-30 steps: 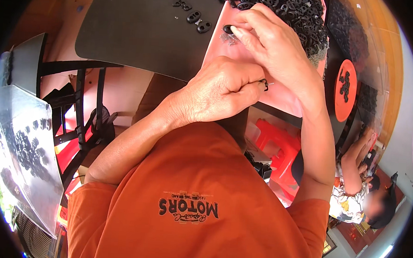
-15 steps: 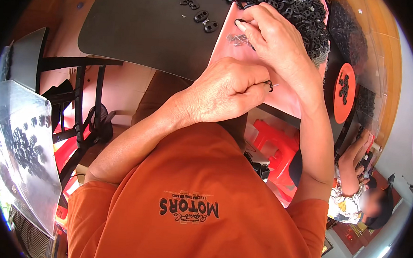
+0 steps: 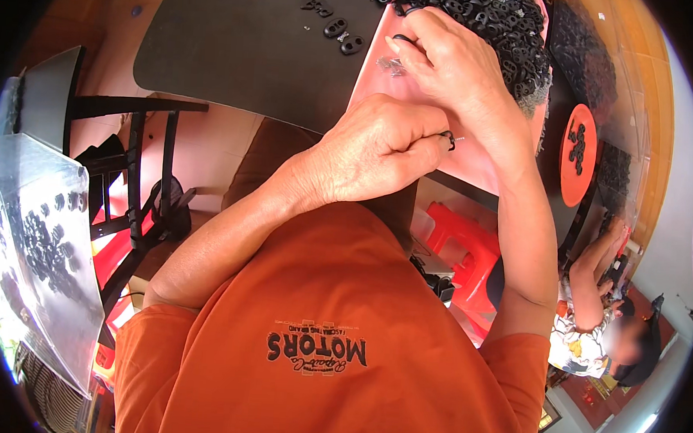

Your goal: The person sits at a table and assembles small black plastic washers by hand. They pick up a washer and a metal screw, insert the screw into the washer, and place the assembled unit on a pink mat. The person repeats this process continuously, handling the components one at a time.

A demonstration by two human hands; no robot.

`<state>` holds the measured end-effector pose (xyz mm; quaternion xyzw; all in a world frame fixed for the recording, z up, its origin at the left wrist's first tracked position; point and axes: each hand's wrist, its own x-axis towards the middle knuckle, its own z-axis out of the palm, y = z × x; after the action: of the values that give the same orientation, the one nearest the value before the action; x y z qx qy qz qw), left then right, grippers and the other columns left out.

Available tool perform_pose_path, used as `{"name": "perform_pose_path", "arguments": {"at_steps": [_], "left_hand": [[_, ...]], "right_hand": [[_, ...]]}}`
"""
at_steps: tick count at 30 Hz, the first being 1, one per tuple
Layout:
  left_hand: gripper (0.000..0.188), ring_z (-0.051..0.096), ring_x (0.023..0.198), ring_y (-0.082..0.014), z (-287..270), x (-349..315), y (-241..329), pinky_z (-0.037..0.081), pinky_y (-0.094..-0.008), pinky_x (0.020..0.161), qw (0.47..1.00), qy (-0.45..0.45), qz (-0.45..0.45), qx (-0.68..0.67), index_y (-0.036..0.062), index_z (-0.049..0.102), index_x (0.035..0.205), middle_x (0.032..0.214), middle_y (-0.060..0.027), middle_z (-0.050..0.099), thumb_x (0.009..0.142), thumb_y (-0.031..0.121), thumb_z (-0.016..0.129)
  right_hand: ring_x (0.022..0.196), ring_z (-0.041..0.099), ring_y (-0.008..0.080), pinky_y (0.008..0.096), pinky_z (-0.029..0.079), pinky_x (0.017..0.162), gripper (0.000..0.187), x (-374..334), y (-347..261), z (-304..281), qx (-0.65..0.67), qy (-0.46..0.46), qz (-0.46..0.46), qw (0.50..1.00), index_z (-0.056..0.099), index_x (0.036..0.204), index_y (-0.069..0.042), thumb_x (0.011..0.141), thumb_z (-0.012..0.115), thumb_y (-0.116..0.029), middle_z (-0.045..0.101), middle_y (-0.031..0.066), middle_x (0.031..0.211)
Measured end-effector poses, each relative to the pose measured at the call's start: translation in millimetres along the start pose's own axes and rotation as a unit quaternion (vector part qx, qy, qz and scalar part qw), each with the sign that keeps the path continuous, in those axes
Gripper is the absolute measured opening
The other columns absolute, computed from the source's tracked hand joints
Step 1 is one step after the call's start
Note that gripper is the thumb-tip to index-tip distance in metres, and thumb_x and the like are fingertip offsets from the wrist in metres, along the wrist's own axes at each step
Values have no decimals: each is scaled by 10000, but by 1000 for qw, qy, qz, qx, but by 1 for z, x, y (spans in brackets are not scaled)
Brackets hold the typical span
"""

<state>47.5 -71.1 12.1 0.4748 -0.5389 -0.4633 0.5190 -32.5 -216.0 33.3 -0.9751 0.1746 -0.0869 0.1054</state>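
Note:
My left hand [image 3: 385, 152] is closed in a pinch on a small black plastic piece with a loop [image 3: 447, 140], held low above a pink sheet [image 3: 478, 170]. A thin pale bit shows just beyond that piece. Farther out, my right hand [image 3: 460, 66] has its fingers curled, with a dark curved piece [image 3: 403, 39] at the fingertips; its exact kind is hard to make out. Tiny metal springs [image 3: 389, 64] lie beside the right thumb, partly covered by it. A large heap of black two-hole cord locks [image 3: 520, 41] spreads past the right hand.
A few loose cord locks [image 3: 335, 28] lie on the black tabletop [image 3: 230, 46]. An orange round plate [image 3: 575, 181] with black pieces stands at right. Below the table is a red stool [image 3: 469, 262]; a black chair frame [image 3: 134, 158] stands left. Another person [image 3: 588, 315] sits lower right.
My right hand has shifted slightly left, and its thumb now covers more of the springs. The left hand stays nearly in place, still pinching the black piece.

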Motion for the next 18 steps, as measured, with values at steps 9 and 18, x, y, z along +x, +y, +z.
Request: {"name": "perform_pose_path", "arguments": {"at_steps": [9,18], "left_hand": [[221,426,436,-46,0,2,4,347,-231,384,999,3,-21,-24,13,560,750,565,19,465,933,121,499],[214,454,547,-50,0,-1,5,382,-224,503,996,-2,-45,-71,13,577,771,616,16,492,940,130,516]], "right_hand": [[565,518,136,279,436,542,136,-33,-10,-31,260,99,76,957,554,807,7,840,663,-68,566,81,665],[597,399,30,214,342,515,170,-90,-19,-29,346,79,142,924,543,789,-9,909,615,-105,479,-31,662]]}}
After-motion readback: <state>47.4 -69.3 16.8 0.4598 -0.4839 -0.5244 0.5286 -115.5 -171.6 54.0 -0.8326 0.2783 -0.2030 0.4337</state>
